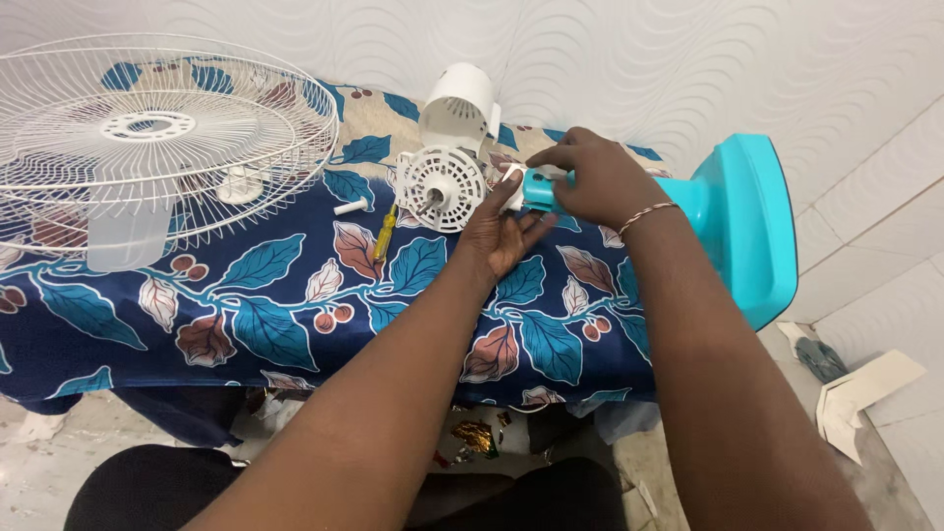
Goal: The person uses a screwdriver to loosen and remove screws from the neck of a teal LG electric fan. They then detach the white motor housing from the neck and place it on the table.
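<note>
Right hand (600, 177) closed over turquoise fan neck (539, 189) near table's (118, 344) far edge. Left hand (501, 231) lay open, palm up, fingertips touching white motor housing (442, 185). Turquoise base (747, 226) overhung right edge. Yellow screwdriver (384, 234) lay just left of motor. Fan guard (147, 147) filled far left corner; near edge stayed open.

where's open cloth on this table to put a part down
Bare cloth runs along the near edge, between the fan grille and the left hand. Crowded around the motor housing, screwdriver and right hand on the turquoise stand.
</note>
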